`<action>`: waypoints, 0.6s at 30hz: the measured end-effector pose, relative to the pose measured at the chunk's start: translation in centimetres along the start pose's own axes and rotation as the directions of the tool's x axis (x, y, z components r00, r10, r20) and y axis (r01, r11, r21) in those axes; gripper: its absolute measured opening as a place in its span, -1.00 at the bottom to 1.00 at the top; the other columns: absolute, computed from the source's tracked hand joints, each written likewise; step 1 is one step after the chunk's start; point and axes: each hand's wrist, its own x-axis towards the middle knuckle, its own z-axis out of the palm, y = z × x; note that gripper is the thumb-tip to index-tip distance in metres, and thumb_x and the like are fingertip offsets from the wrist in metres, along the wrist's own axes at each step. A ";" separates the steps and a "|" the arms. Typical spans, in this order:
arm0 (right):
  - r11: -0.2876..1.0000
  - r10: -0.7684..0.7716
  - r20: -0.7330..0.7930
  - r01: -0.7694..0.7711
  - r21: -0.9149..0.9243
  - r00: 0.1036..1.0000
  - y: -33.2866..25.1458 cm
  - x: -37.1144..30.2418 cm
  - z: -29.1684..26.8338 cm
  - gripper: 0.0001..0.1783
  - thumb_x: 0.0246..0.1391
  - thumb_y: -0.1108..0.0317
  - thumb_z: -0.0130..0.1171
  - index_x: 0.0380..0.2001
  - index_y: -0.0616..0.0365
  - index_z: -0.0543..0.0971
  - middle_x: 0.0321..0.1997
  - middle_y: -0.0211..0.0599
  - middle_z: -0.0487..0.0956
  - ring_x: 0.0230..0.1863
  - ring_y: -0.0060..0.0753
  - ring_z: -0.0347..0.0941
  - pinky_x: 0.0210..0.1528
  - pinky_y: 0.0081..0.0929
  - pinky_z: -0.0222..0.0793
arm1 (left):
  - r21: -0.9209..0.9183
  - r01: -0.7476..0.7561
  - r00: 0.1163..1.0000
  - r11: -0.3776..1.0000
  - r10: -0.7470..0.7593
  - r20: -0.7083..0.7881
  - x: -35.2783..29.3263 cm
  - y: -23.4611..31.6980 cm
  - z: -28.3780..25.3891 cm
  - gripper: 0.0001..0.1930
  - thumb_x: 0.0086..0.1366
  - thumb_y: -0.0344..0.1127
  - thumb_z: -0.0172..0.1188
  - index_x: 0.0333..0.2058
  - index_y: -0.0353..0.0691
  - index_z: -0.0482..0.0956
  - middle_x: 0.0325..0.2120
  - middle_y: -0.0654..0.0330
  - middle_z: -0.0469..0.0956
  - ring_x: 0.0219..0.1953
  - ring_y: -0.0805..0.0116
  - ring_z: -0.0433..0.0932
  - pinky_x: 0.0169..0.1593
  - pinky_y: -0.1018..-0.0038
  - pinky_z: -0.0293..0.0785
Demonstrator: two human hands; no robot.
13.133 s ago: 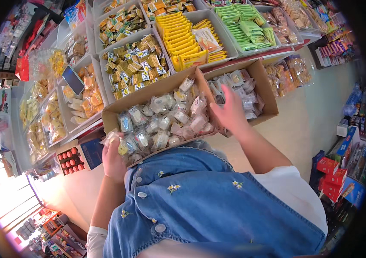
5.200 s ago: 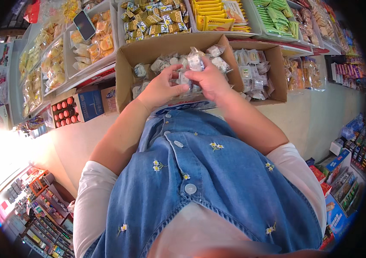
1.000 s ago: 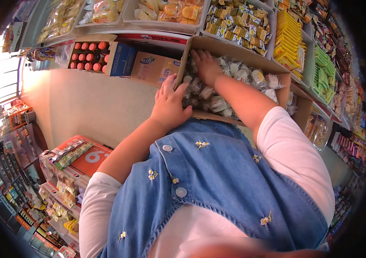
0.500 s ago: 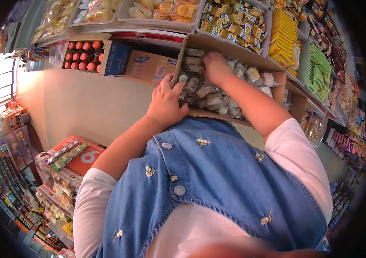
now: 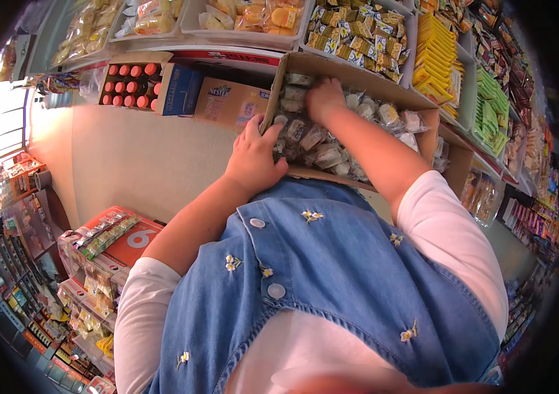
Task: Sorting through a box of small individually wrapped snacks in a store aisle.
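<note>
An open cardboard box (image 5: 365,80) stands against my front, full of small, pale snacks in clear plastic wrappers (image 5: 329,155). My left hand (image 5: 252,152) grips the box's left wall, its fingers over the rim and the thumb spread toward the near corner. Inside the box, near the far left part, is my right hand (image 5: 325,102). Its fingers curl down among the wrapped pieces, and the fingertips are hidden, so what they hold does not show. A row of larger wrapped pieces (image 5: 294,93) lies just left of it.
Beyond the box, shelf bins hold gold-wrapped snacks (image 5: 357,38), yellow packets (image 5: 434,62) and green packets (image 5: 490,108). Farther left stand a carton of red-capped bottles (image 5: 130,85) and a closed tan carton (image 5: 227,102). A red-topped display stand (image 5: 128,236) is at lower left.
My right hand has shifted slightly left and nearer within the box, its fingers more curled down. My left hand keeps its hold on the box wall.
</note>
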 end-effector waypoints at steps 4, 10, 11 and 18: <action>0.996 -0.086 -0.085 0.083 -0.031 0.993 0.4 1.0 1.5 -0.73 -0.05 0.30 0.11 -0.28 0.04 0.71 -0.06 -0.24 0.61 0.12 -0.20 0.41 0.16 -0.22 0.24 | -0.021 0.004 1.000 1.000 -0.004 -0.003 0.0 0.2 -0.1 -0.32 -0.01 -0.21 0.29 0.15 -0.13 0.37 0.22 -0.13 0.15 0.23 -0.16 0.25 0.28 0.11 0.21; 0.996 -0.042 -0.068 0.047 0.071 0.997 0.1 -0.8 -0.7 -0.63 -0.13 0.26 0.22 -0.16 0.04 0.68 -0.04 -0.30 0.60 0.15 -0.20 0.39 0.16 -0.18 0.28 | -0.042 0.021 1.000 0.999 -0.020 0.016 0.0 0.2 -0.2 -0.31 0.01 -0.29 0.28 0.18 -0.10 0.32 0.22 -0.20 0.14 0.22 -0.25 0.26 0.27 0.09 0.25; 0.966 -0.165 -0.058 0.173 0.194 0.985 -0.5 -0.9 -0.1 -0.55 -0.15 0.23 0.26 -0.11 0.07 0.64 0.01 -0.29 0.57 0.17 -0.17 0.37 0.18 -0.17 0.27 | -0.048 0.019 1.000 0.999 -0.018 0.015 0.1 0.3 -0.2 -0.31 0.01 -0.30 0.27 0.19 -0.10 0.32 0.22 -0.20 0.14 0.22 -0.25 0.26 0.26 0.09 0.27; 0.896 -0.392 -0.008 0.384 0.222 0.920 -4.7 -4.6 -0.7 -0.28 -0.20 0.09 0.33 0.11 0.09 0.50 0.24 -0.24 0.36 0.28 -0.16 0.23 0.24 -0.17 0.20 | -0.044 0.037 0.999 0.998 -0.037 0.003 -0.2 0.3 -0.2 -0.32 0.01 -0.32 0.25 0.19 -0.10 0.31 0.21 -0.21 0.14 0.20 -0.26 0.28 0.26 0.10 0.29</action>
